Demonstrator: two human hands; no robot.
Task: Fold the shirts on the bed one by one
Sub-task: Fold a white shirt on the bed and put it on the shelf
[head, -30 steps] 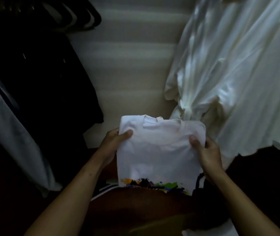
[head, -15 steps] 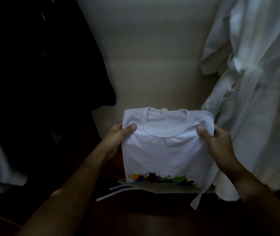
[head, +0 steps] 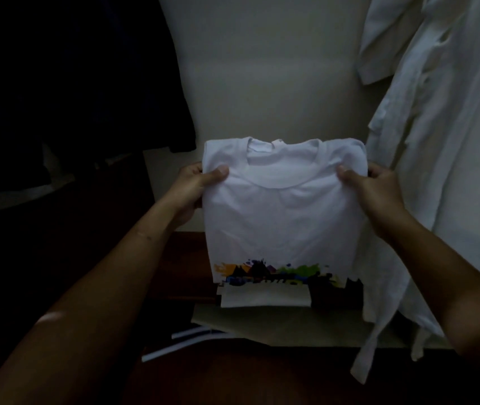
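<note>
A folded white T-shirt [head: 282, 217] with a multicoloured print along its lower edge is held flat in front of me, collar facing away. My left hand [head: 197, 187] grips its left edge, thumb on top near the shoulder. On the other side my right hand [head: 376, 190] grips the right edge, thumb pressed by the collar. Just under the shirt's lower edge lies a stack of folded clothes [head: 265, 320] on a dark shelf.
White garments [head: 449, 135] hang at the right, one strip dangling beside the folded shirt. Dark clothes [head: 81, 83] hang at the left. A pale back wall [head: 262, 83] stands behind. White hanger bars [head: 192, 336] lie low on the dark wooden shelf.
Both hands kept their hold and moved the folded shirt forward over the stack of folded clothes. The view has swung so the hanging white garments sit further to the right.
</note>
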